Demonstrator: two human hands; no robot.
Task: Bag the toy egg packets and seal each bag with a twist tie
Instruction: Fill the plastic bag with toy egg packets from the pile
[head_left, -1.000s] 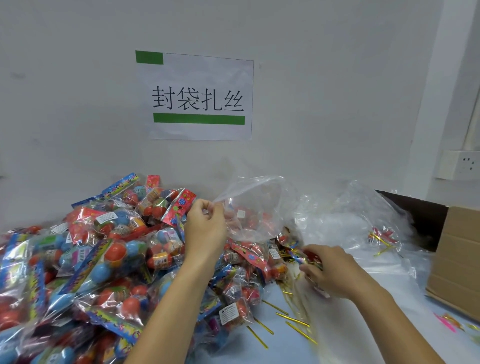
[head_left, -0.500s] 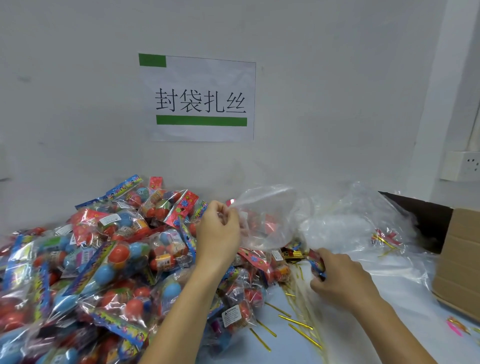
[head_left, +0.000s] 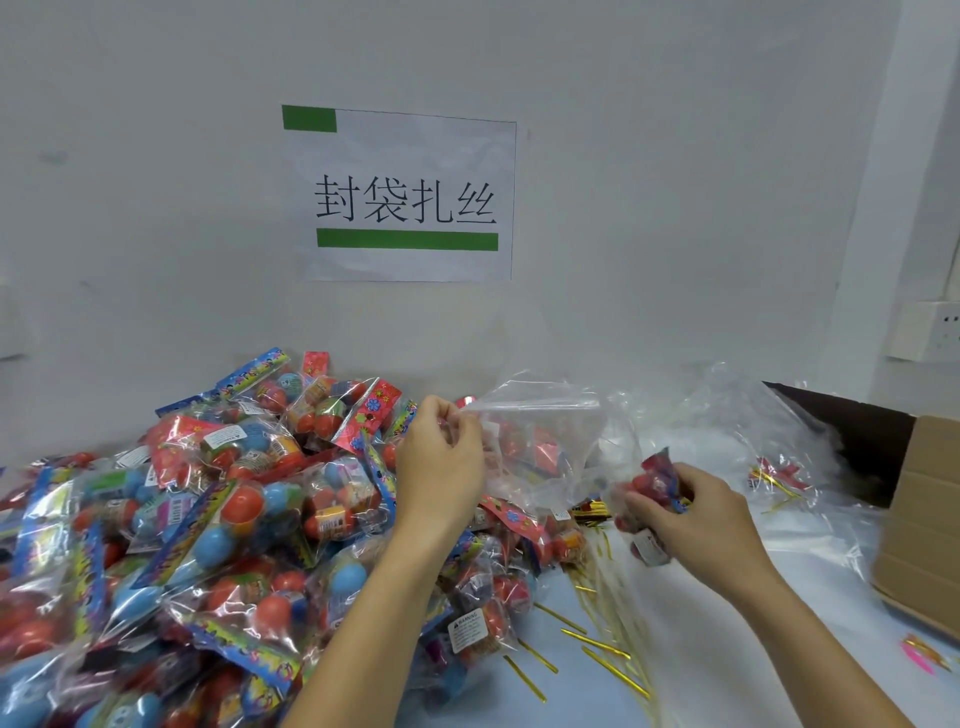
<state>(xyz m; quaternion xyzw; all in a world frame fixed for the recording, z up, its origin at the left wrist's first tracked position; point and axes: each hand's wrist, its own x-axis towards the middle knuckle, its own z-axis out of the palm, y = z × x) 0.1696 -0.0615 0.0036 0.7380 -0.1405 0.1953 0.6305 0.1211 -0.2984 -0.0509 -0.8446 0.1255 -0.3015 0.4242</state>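
Note:
A big heap of toy egg packets (head_left: 208, 519), red and blue eggs in clear wrappers, covers the left of the table. My left hand (head_left: 441, 467) pinches the rim of a clear plastic bag (head_left: 545, 436) and holds it up above the heap's right edge. My right hand (head_left: 691, 514) grips one toy egg packet (head_left: 652, 480) just right of the bag's mouth. Gold twist ties (head_left: 597, 644) lie scattered on the table below and between my hands.
A pile of clear bags (head_left: 727, 441) lies at the back right. A cardboard box (head_left: 924, 519) stands at the right edge. A paper sign (head_left: 405, 197) hangs on the white wall; a wall socket (head_left: 930, 332) is at the right.
My right hand has lifted a toy egg packet off the table and raised it toward the bag. My left hand shifted the bag slightly right.

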